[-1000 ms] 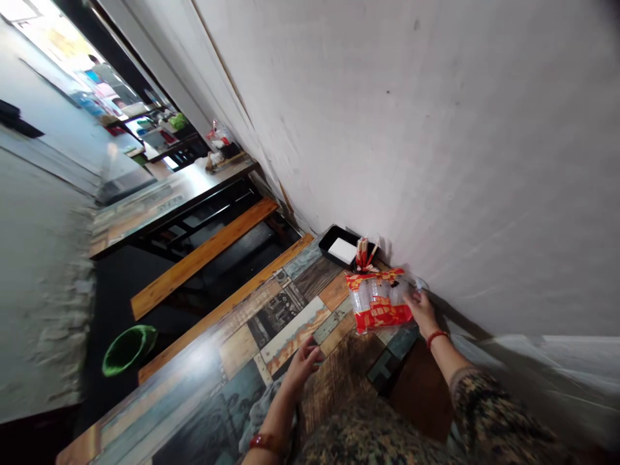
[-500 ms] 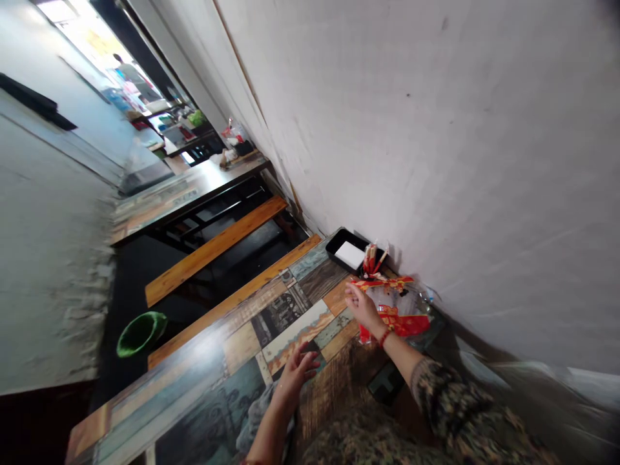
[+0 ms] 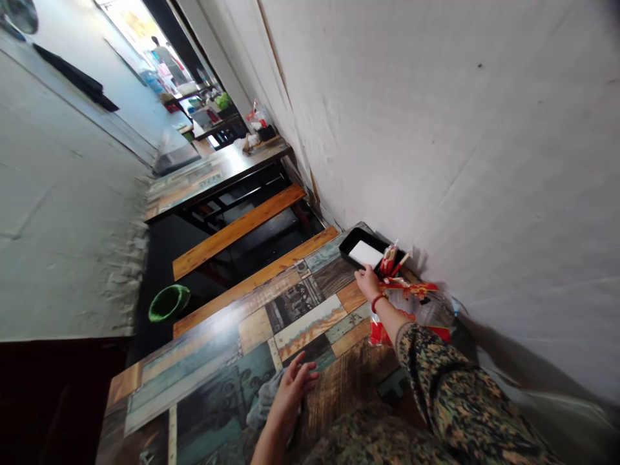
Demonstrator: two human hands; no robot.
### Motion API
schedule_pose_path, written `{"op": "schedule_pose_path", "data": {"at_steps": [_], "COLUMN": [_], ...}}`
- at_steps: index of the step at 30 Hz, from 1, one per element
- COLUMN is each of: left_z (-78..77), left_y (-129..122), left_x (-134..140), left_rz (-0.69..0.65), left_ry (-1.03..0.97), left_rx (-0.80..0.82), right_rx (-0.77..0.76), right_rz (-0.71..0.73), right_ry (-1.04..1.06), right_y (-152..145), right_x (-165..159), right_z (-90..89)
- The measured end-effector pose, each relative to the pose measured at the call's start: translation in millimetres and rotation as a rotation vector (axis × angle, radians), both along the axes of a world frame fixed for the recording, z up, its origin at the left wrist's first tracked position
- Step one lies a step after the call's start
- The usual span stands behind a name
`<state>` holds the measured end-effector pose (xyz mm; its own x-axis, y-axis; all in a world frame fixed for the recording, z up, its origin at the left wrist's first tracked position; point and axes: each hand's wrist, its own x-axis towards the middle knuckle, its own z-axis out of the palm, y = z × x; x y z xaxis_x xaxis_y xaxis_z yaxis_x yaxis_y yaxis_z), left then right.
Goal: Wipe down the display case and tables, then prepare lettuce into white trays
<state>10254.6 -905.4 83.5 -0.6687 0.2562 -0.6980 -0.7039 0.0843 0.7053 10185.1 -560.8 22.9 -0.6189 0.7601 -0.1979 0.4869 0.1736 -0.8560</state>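
Observation:
My right hand (image 3: 369,284) is at the near edge of a black tray (image 3: 347,249), its fingers closed on the rim. In the tray lie a stack of white napkins (image 3: 365,254) and red-wrapped packets, probably chopsticks (image 3: 389,259). Beside my right wrist is clear plastic packaging with red and gold print (image 3: 411,290), partly hidden by my forearm. My left hand (image 3: 293,386) is over the table, fingers apart, holding nothing. A grey cloth (image 3: 264,399) lies next to it, partly covered by the wrist.
The patterned wooden table (image 3: 252,323) runs along a white wall (image 3: 436,129). Beyond it stand an orange bench (image 3: 242,229) and another table (image 3: 213,169) with items on it. A green-lined bin (image 3: 169,302) is on the floor at left. Far back stands a person (image 3: 167,61).
My right hand has moved forward from beside the red packaging to the tray's edge, and its fingers have closed. The left hand stays low and open. The camera view has shifted left.

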Motion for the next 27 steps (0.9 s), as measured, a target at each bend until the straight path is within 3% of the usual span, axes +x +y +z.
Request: {"op": "schedule_pose_path", "data": {"at_steps": [7, 13, 20, 27], "left_z": [0.1, -11.5, -11.3, -8.0], "left_y": [13.8, 12.9, 6.1, 2.9], "left_x": [-9.3, -11.9, -10.6, -9.1], "left_rz": [-0.073, -0.070, -0.015, -0.013], "left_ry": [-0.001, -0.001, -0.038, -0.042], "left_rx": [0.009, -0.022, -0.033, -0.050], "right_rx": [0.018, -0.015, 0.003, 0.043], "right_rz": [-0.006, -0.077, -0.200, -0.141], "right_ry": [0.019, 0.080, 0.148, 0.195], "right_y": [8.1, 9.8, 5.9, 8.7], "right_x": [0.6, -22.7, -48.4, -54.9], "right_z": [0.8, -8.0, -12.3, -9.0]}}
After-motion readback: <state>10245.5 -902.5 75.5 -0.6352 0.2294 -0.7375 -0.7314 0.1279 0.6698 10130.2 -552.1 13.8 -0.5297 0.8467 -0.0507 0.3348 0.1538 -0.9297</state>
